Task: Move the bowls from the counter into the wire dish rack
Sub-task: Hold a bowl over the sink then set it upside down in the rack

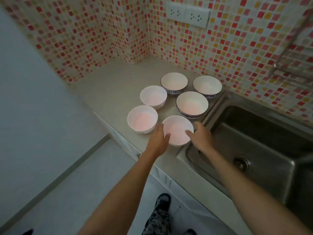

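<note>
- Bowls, six of them, sit on the tabletop (108,92) in the corner by the mosaic tile wall (88,39); I go through them from the left.
- Nearest the tabletop's front-left edge I see a plain white bowl (142,119), and just behind it a second white bowl (153,97), the two close but apart.
- My left hand (159,139) grips the left side of the front bowl (177,130), thumb hooked over the rim and fingers going down the outside wall between it and the front-left bowl.
- That front bowl is at the tabletop's front edge, right beside the sink's corner; I cannot tell whether it has left the surface.
- My right hand (199,138) holds the bowl's right side, thumb on the rim, fingers curled round the outer wall.
- Behind it stands a blue-rimmed bowl (192,106) next to the sink's edge; farther back are a patterned bowl (174,82) and another (207,86) toward the back wall.
- To the right lies the steel sink (254,141), its drain (241,162) visible.
- At the top right edge I see blurred metal bars (294,63) against the tiles; I cannot tell what they belong to.
</note>
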Available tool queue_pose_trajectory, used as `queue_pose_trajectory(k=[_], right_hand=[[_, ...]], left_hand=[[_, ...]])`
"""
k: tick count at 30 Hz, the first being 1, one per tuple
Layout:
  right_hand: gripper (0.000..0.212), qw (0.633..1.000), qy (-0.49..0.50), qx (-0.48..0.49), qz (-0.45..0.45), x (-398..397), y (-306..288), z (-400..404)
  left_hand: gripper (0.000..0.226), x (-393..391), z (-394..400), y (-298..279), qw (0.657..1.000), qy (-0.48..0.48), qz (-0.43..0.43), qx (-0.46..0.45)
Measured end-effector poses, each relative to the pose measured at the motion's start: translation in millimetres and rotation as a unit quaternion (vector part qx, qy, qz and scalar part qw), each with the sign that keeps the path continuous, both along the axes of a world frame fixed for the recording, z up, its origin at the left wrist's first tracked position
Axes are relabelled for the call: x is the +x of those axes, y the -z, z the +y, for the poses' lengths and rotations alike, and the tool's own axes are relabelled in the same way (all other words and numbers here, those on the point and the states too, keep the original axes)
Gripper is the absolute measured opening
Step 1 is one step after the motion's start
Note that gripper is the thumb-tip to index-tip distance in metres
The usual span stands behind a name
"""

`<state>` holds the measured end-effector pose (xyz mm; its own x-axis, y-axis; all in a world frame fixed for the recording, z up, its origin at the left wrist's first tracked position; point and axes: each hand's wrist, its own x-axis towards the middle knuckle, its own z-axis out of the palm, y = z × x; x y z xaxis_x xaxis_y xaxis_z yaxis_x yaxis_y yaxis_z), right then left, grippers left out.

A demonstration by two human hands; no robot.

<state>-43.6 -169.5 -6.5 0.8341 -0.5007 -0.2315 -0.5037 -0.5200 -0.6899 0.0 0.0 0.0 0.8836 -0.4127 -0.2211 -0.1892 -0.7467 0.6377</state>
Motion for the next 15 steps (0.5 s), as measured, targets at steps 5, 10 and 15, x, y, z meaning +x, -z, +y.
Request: queue_pose_trajectory(k=[5, 10, 15], right_hand=[[0.042, 0.996, 0.062, 0.055, 0.028, 13, 23, 5], [0.042, 0.983, 0.104, 0.151, 0.011, 14, 41, -2], [0.043, 0.958, 0.149, 0.246, -0.012, -6, 26, -2]], left_hand=[[0.062, 6, -6, 14, 0.997, -0.035, 0.049, -0.050], [0.055, 20, -8, 23, 0.995, -0.067, 0.042, -0.061], [0.033, 31, -11, 28, 0.991, -0.050, 0.068, -0.106]])
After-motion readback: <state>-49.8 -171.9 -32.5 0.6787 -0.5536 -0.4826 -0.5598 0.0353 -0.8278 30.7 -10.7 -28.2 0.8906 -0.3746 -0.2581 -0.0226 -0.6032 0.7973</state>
